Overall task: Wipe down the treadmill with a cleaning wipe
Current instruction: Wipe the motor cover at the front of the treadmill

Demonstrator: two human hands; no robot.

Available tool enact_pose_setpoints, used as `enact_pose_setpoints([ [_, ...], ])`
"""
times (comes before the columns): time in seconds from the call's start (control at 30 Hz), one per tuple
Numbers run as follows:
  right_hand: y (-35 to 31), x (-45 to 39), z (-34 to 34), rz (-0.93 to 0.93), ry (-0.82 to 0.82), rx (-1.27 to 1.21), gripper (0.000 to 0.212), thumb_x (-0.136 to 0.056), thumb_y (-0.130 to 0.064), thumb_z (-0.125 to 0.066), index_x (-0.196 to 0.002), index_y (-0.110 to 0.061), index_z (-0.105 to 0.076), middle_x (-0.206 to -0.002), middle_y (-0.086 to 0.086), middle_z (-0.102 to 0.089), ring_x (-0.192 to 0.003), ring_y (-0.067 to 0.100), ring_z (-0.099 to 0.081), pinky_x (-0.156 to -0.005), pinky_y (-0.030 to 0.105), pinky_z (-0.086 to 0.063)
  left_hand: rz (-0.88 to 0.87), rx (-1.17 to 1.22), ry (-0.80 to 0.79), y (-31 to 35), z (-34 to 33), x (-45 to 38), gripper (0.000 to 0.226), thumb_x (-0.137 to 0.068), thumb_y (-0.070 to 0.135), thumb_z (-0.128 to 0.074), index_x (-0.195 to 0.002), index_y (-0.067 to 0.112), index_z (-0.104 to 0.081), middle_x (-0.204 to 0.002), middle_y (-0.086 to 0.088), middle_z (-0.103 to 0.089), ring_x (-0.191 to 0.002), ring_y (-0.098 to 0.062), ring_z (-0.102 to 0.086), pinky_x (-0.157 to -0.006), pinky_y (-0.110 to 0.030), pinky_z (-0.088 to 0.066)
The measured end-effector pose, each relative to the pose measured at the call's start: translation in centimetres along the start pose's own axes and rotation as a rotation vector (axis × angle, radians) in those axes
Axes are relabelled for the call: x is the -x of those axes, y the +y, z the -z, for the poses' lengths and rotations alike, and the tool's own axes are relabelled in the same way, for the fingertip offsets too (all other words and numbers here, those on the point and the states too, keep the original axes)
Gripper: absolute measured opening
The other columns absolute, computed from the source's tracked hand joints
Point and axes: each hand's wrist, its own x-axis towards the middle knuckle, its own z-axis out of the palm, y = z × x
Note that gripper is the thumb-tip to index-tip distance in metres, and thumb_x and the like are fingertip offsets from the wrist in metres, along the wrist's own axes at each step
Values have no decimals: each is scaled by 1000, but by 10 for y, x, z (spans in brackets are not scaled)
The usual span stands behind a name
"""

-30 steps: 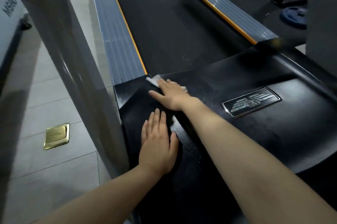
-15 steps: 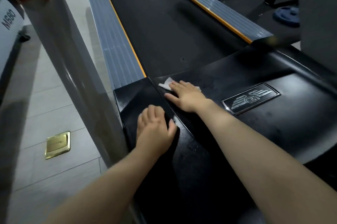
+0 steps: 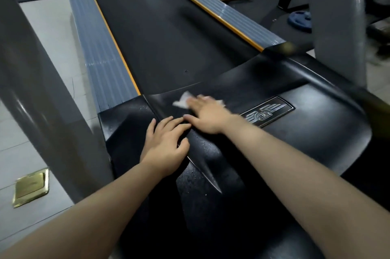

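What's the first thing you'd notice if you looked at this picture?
Two bare arms reach in from the bottom, and the right hand presses a white wipe flat on the shiny black treadmill cover, just left of a silver winged badge. The left hand rests on the cover beside it. Beyond them the dark belt runs away between grey side rails with orange edges.

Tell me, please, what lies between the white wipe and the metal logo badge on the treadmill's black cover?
In the head view, the right hand lies there, pressing flat on the wipe; beyond its wrist, only bare black cover reaches the badge.
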Motion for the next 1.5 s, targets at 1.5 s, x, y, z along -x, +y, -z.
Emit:
enact_pose_setpoints([
  [1.5,20,206,9,160,3,-91,69,-93,-62,-29,-154,-32,-19,-161,-3,-21,-143,16,-27,-120,38,-19,-26,32,37,-2,3,2,56,-87,39,-26,-136,36,-54,-147,13,-45,-141,-8,-27,-123,-41,1],
])
